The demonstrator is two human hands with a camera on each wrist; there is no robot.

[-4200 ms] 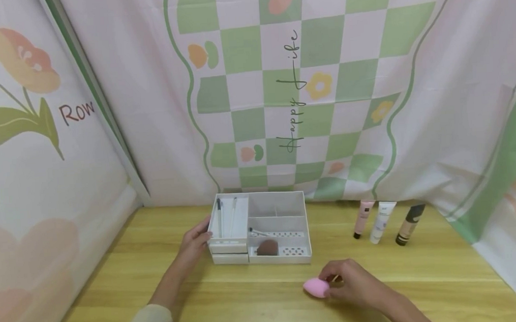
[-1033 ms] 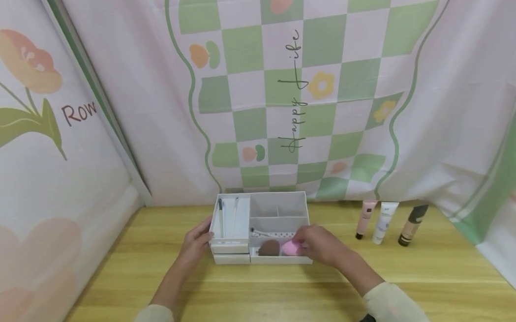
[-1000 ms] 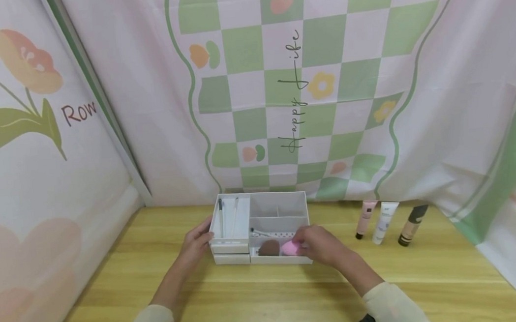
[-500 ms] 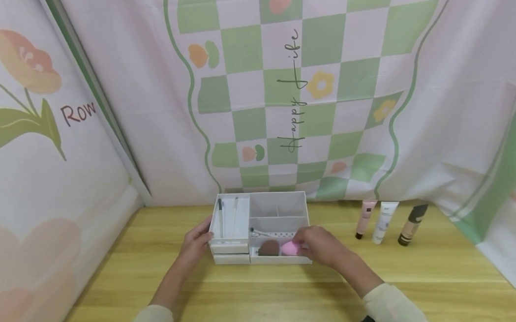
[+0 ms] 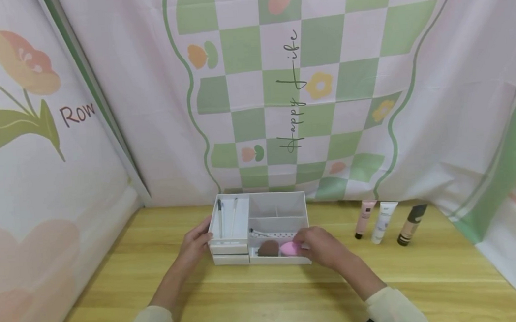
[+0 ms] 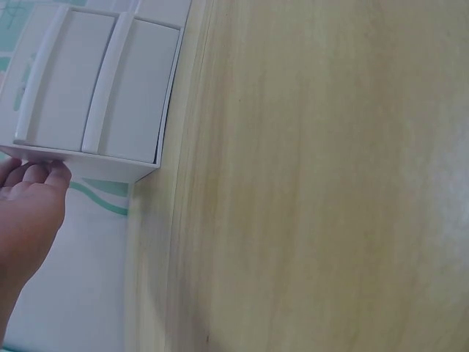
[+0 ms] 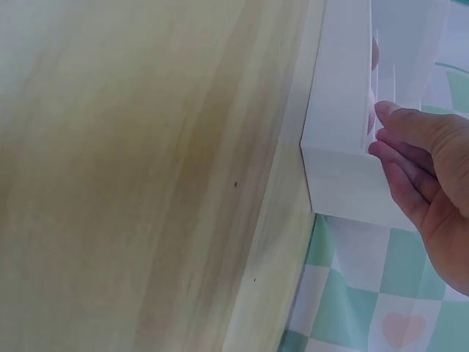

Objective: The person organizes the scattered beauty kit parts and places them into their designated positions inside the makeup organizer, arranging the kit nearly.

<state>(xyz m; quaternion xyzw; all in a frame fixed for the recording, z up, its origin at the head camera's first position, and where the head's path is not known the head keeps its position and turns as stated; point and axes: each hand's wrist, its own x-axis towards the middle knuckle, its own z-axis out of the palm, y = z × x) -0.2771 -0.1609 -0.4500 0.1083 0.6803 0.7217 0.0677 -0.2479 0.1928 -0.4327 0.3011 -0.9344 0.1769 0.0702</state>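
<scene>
A white makeup organizer [image 5: 282, 260] with compartments and two small drawers stands on the table. My left hand [image 5: 196, 241] rests against its left side; in the left wrist view, the fingertips touch the outer wall beside the drawers. My right hand [image 5: 318, 246] reaches over the front right corner and pinches a pink makeup sponge [image 5: 289, 248] in the front compartment. Left of the sponge lies a brown rounded item [image 5: 268, 248]. The right wrist view shows the thumb and fingers at the rim, with the sponge mostly hidden behind the wall.
Brushes [image 5: 220, 220] lie in the organizer's left top tray, and a small brush [image 5: 259, 232] in the middle compartment. To the right stand a pink tube [image 5: 365, 218], a white tube [image 5: 384, 222] and a beige tube with black cap [image 5: 410, 226]. A patterned curtain [image 5: 327, 127] hangs behind.
From the table in front, my right hand has carried the makeup sponge up and left into the organizer's front compartment. Over the last second the hands have barely moved.
</scene>
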